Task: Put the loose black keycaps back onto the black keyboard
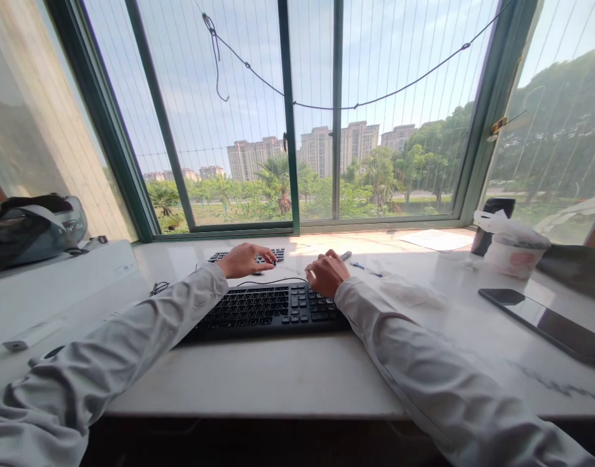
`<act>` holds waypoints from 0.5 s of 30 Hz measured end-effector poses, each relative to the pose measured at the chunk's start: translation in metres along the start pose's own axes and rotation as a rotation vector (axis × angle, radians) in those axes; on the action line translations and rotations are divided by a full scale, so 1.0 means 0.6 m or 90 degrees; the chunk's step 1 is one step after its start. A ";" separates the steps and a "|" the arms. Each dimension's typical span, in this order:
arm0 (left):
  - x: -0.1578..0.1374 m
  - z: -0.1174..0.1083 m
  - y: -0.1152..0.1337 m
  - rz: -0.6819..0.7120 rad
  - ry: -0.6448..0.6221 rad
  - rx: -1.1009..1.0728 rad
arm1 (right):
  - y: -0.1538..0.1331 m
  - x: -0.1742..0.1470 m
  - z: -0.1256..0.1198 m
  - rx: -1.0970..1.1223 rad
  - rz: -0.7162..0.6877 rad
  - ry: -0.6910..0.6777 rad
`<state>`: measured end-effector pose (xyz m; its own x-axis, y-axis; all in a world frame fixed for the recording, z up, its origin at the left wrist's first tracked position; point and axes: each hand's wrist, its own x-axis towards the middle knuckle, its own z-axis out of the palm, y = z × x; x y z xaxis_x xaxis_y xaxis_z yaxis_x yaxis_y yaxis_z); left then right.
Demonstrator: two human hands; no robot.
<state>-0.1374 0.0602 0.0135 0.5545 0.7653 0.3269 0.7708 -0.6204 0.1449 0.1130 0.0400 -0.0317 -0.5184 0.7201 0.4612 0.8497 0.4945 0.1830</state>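
Note:
A black keyboard (258,310) lies across the middle of the white countertop. Behind it is a second set of black keys (279,254), partly covered by my left hand (245,261). That hand hovers palm down with its fingers stretched out to the right and apart, holding nothing that I can see. My right hand (327,272) is over the back right part of the keyboard, its fingers bent together and pointing left and down. Whatever its fingertips hold, if anything, is hidden. Just beyond it lie a grey marker-like stick (346,255) and a thin blue-tipped tool (367,268).
A dark phone or tablet (550,324) lies at the right, near a white plastic-wrapped tub (516,250) and a black cylinder (483,240). A paper sheet (436,240) is by the window. At left, a white box (103,275) has a dark bag (39,224) on top.

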 end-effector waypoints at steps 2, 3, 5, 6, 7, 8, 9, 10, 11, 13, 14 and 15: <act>-0.034 -0.010 0.022 0.022 -0.035 -0.070 | -0.007 -0.001 -0.002 0.013 -0.014 0.006; -0.049 -0.013 0.030 0.029 -0.052 -0.106 | -0.011 -0.001 -0.004 0.020 -0.023 0.010; -0.072 -0.013 0.039 0.041 -0.076 -0.184 | -0.020 -0.002 -0.007 0.036 -0.040 0.024; -0.081 -0.011 0.040 0.044 -0.073 -0.216 | -0.025 -0.002 -0.009 0.044 -0.047 0.032; -0.088 -0.007 0.039 0.050 -0.074 -0.242 | -0.030 -0.003 -0.011 0.053 -0.051 0.043; -0.093 -0.002 0.037 0.056 -0.075 -0.258 | -0.034 -0.003 -0.013 0.062 -0.056 0.054; -0.097 0.003 0.034 0.064 -0.080 -0.266 | -0.039 -0.004 -0.015 0.072 -0.060 0.066; -0.101 0.008 0.030 0.072 -0.089 -0.269 | -0.044 -0.004 -0.017 0.085 -0.066 0.077; -0.103 0.012 0.027 0.080 -0.098 -0.266 | -0.049 -0.005 -0.018 0.100 -0.076 0.085; -0.108 0.020 0.021 0.092 -0.107 -0.257 | -0.060 -0.007 -0.021 0.152 -0.107 0.090; -0.110 0.023 0.018 0.097 -0.108 -0.254 | -0.065 -0.008 -0.021 0.187 -0.129 0.083; -0.112 0.026 0.016 0.103 -0.110 -0.254 | -0.069 -0.009 -0.022 0.226 -0.152 0.069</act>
<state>-0.1626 0.0057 -0.0218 0.7280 0.6493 0.2200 0.5076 -0.7262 0.4637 0.0817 0.0089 -0.0306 -0.6674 0.5189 0.5341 0.6110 0.7916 -0.0057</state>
